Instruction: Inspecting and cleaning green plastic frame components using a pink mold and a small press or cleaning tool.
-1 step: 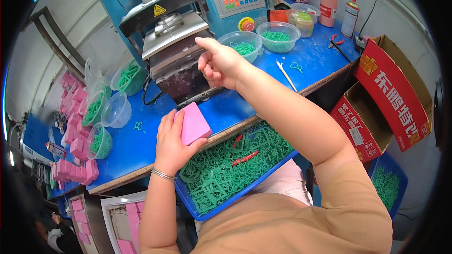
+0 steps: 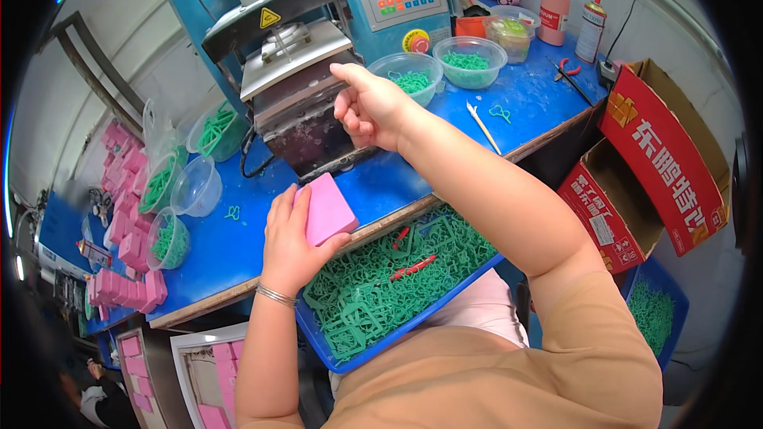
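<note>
At the front edge of the blue bench, a pink rectangular block point(image 2: 329, 210) stands under my left hand point(image 2: 292, 240). The fingers lie along its left side and the thumb along its lower edge, so the hand grips it. My right hand point(image 2: 370, 106) is raised in front of the press machine point(image 2: 298, 103), its fingers loosely curled and apart, with nothing visible in them. Whether it touches the press I cannot tell. Below the bench edge, a blue tray point(image 2: 413, 329) full of green rubbery scraps rests at my lap, with two red pieces among them.
Clear bowls of green pieces point(image 2: 470, 62) stand right of the press, and others with an empty bowl point(image 2: 196, 187) to its left. Pink blocks point(image 2: 127, 290) pile up at far left. A white pointed stick point(image 2: 482, 127), red-handled pliers point(image 2: 567, 71) and a red carton point(image 2: 612, 206) are at right.
</note>
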A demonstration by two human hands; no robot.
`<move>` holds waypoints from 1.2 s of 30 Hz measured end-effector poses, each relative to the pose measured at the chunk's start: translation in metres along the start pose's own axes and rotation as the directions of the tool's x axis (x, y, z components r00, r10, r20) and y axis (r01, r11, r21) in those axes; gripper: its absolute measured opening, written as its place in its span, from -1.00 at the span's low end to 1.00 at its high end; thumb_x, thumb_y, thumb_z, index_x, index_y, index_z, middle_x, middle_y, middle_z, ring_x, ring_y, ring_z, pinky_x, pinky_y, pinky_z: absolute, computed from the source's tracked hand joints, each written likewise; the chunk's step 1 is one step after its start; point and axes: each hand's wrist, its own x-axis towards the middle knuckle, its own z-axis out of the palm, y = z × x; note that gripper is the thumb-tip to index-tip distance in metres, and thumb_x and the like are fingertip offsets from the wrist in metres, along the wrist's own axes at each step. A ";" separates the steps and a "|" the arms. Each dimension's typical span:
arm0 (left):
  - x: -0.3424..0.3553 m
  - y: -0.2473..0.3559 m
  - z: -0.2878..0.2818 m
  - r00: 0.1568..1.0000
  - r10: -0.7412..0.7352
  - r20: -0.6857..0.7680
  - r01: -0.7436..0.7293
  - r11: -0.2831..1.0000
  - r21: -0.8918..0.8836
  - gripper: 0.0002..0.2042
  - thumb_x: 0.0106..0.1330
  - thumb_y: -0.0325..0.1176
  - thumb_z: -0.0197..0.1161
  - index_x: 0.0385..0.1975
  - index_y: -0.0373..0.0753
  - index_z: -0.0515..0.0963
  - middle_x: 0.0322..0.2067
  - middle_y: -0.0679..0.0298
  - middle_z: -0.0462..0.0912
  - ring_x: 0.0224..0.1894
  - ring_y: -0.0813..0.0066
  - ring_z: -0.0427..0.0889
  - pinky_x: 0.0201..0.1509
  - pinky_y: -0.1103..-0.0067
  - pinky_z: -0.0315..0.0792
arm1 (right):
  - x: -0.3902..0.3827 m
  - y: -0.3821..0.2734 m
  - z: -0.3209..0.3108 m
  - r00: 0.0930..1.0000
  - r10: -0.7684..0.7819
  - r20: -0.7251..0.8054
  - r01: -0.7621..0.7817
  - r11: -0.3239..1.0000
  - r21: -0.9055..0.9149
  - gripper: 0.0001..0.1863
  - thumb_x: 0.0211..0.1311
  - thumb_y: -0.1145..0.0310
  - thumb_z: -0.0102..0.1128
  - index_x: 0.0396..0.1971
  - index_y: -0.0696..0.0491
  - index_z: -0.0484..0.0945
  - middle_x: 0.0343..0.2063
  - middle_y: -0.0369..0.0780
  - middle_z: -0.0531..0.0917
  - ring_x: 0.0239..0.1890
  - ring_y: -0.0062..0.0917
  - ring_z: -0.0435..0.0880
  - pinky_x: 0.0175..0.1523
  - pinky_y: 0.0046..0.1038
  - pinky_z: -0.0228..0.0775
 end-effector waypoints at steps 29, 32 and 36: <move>-0.283 -0.175 -0.048 0.243 -0.620 -0.746 0.844 0.515 -0.152 -0.11 -0.19 -0.03 0.39 0.09 -0.39 0.08 -0.04 -0.04 0.29 -0.01 0.07 0.32 0.05 0.30 0.21 | 0.020 0.003 -0.017 0.950 -0.213 0.228 0.215 0.976 0.018 -0.57 0.29 0.13 -0.26 -0.70 0.06 0.32 -0.86 -0.35 0.21 -0.89 -0.73 0.07 -0.76 -0.71 -0.08; -0.342 -0.230 -0.068 -0.457 -0.756 -0.469 0.591 0.136 -0.795 -0.06 -0.16 -0.01 0.38 0.09 -0.52 0.02 -0.05 -0.12 0.32 -0.08 0.13 0.43 0.04 0.43 0.31 | 0.028 0.003 -0.021 0.936 -0.241 0.257 0.245 0.969 0.017 -0.58 0.30 0.15 -0.28 -0.68 0.07 0.32 -0.86 -0.36 0.22 -0.89 -0.72 0.09 -0.74 -0.70 -0.05; -0.362 -0.251 -0.063 -0.536 -0.787 -0.305 0.570 -0.070 -0.819 -0.05 -0.13 -0.03 0.35 0.12 -0.54 -0.02 0.05 -0.14 0.22 0.05 0.17 0.33 0.13 0.45 0.22 | 0.025 0.000 -0.032 0.937 -0.243 0.252 0.249 0.969 0.008 -0.57 0.31 0.15 -0.30 -0.68 0.08 0.32 -0.85 -0.35 0.22 -0.88 -0.71 0.09 -0.72 -0.69 -0.04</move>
